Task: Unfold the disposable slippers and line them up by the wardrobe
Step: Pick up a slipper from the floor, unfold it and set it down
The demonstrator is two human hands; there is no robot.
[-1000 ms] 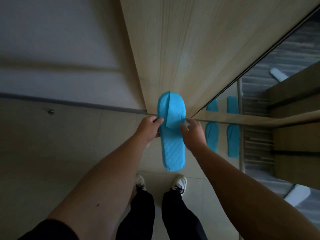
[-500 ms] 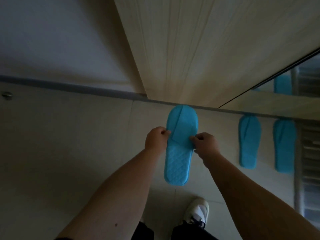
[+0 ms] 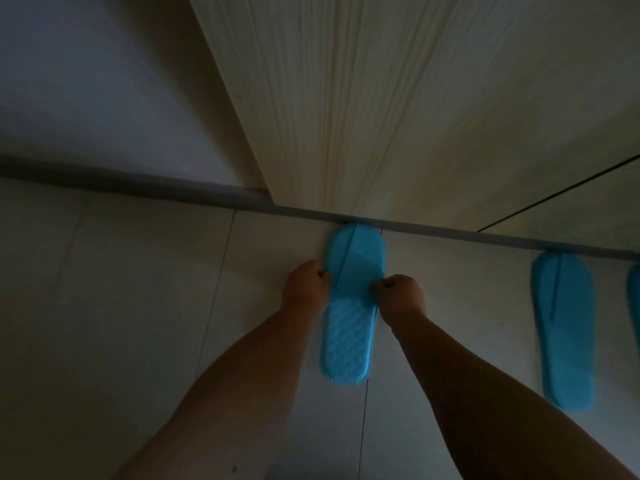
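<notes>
— Head view: what is done?
— One blue slipper (image 3: 562, 327) is laid at right by the wardrobe (image 3: 398, 116); a sliver of another is seen.
— And left?
— The middle slipper (image 3: 349, 306), toe at the plinth, is pinched by left hand (image 3: 304, 285) and right hand (image 3: 401, 296); release is pending.

Pale tiled floor (image 3: 121, 306), dark skirting strip (image 3: 138, 183), and a dim, perhaps grey wall (image 3: 86, 81)

Dim, uneven light is falling across the frame: the wardrobe panel (image 3: 398, 98) at upper centre is catching the most, while the lower corners are sinking into shadow. Wide-angle distortion is bending lines near the edges; the slipper (image 3: 562, 327) at right is blurring.
</notes>
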